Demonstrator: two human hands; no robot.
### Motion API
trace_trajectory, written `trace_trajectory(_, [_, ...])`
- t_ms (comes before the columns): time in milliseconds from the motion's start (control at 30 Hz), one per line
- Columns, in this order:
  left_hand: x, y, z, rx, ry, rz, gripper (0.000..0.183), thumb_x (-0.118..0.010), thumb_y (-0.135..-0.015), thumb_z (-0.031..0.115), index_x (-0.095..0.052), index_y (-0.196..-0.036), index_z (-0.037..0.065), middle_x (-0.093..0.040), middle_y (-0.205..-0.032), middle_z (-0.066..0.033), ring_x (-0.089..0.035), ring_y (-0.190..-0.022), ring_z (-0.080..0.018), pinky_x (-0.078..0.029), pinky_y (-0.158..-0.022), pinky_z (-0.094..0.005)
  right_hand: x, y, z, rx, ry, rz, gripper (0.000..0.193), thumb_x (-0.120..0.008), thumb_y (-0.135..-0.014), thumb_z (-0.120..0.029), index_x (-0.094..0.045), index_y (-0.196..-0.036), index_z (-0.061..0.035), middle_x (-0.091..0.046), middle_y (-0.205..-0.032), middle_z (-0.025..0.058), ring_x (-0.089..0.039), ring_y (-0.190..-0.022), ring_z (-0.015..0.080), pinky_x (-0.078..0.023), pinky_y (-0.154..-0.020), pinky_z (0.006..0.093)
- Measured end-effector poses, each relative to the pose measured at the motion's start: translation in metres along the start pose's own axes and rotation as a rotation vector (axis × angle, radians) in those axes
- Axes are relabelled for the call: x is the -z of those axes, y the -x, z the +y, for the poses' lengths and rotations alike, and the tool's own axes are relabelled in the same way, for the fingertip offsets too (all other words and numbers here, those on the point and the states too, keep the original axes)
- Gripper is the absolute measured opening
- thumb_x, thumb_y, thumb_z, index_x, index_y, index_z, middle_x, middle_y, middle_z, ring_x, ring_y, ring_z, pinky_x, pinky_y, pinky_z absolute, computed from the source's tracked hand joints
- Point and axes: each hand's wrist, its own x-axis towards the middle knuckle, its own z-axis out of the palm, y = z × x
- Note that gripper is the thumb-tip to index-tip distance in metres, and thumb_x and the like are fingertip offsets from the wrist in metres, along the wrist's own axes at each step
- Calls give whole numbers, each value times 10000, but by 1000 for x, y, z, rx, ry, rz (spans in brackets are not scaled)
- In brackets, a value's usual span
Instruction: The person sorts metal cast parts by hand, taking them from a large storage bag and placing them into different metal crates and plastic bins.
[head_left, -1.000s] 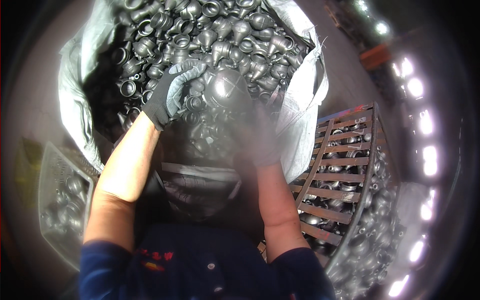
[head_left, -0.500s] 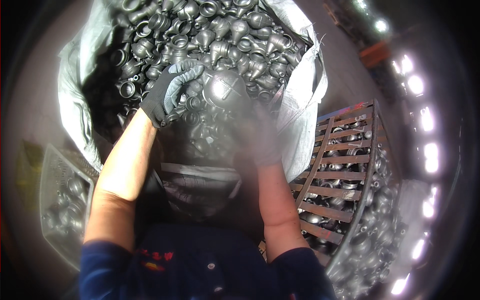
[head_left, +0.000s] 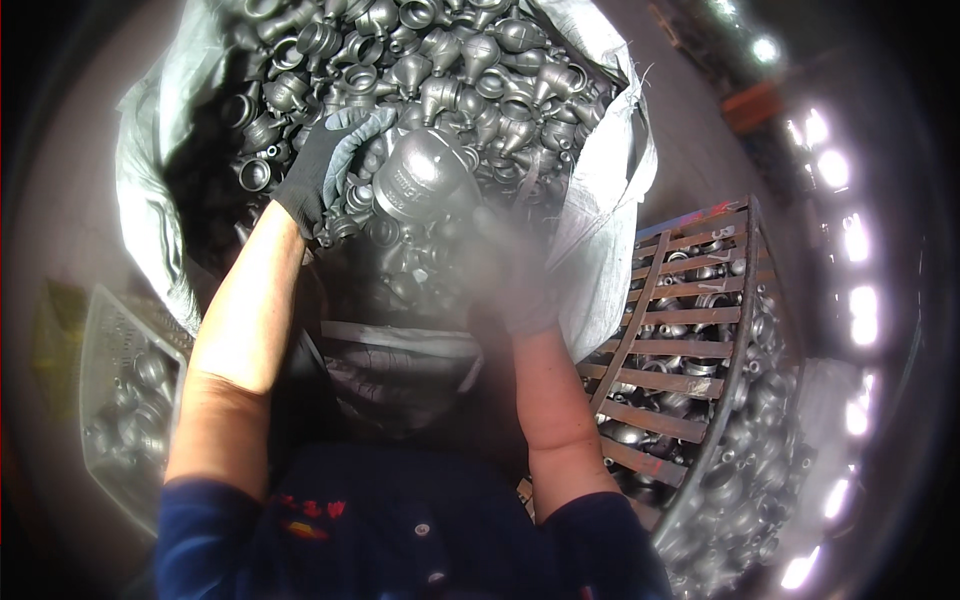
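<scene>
A rounded dark-grey metal casting [head_left: 425, 175], with raised markings on its side, is held up over an open white woven sack [head_left: 605, 215]. My right hand [head_left: 515, 265] is at the casting's lower right end and appears to grip it; a hazy patch hides its fingers. My left hand [head_left: 335, 165], in a black and grey glove, is beside the casting's left side. Its fingers and thumb are curved apart, with loose parts visible between them. Beneath both hands, the sack holds a heap of similar metal castings [head_left: 480, 60], many with round open mouths.
At right stands a rusty slatted metal crate [head_left: 690, 348] with more castings in and beside it. A pale plastic basket [head_left: 90, 400] with castings is at lower left. Bright light patches [head_left: 860, 315] run along the floor at far right.
The casting has turned, bringing its marked side into view in place of its rounded, cross-lined end, and shifted slightly left. My left hand has moved a little left, away from it.
</scene>
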Motion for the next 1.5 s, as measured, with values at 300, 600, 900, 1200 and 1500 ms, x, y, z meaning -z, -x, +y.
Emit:
trace_trajectory(300, [16, -12, -9, -123, -140, 91, 368, -651, -814, 258, -578, -1067, 2, -613, -996, -66, -567, -866, -127, -468, -759, -271, -7, 3, 15, 500, 938, -232, 286, -502, -884, -141, -485, -1129, 6, -617, -776, 80, -317, -447, -10, -234, -389, 138])
trace_trajectory(600, [-2, -3, -21, -85, 569, -114, 368, -419, -946, 321, -534, -1136, 28, -609, -1077, -95, -615, -926, -190, -505, -842, -322, -37, -3, 13, 126, 537, -181, 265, -422, -940, -240, -471, -1103, -37, -604, -870, 193, -345, -414, 51, -261, -351, 167])
trace_trajectory(900, [-18, -10, -30, 87, 991, -304, 596, -422, -877, 557, -510, -1189, 57, -562, -1162, -156, -549, -1056, -283, -448, -914, -451, -38, -2, 21, 413, 601, -256, 315, -381, -948, -334, -501, -1061, -65, -600, -893, 199, -330, -386, 57, -237, -336, 165])
trace_trajectory(1200, [-17, -12, -36, 142, 714, -160, 662, -368, -876, 598, -428, -1271, 69, -518, -1217, -150, -533, -1084, -273, -464, -905, -383, -47, -2, 13, 209, 101, -374, 386, -334, -953, -421, -527, -1037, -97, -597, -950, 230, -341, -368, 63, -235, -324, 164])
trace_trajectory(1500, [-23, -10, -26, 156, 838, -123, 555, -467, -865, 553, -580, -1058, 46, -615, -1027, -103, -578, -936, -208, -484, -829, -361, -52, 7, 8, 81, 127, -453, 477, -250, -978, -367, -547, -1060, -3, -614, -828, 217, -342, -363, 60, -242, -320, 168])
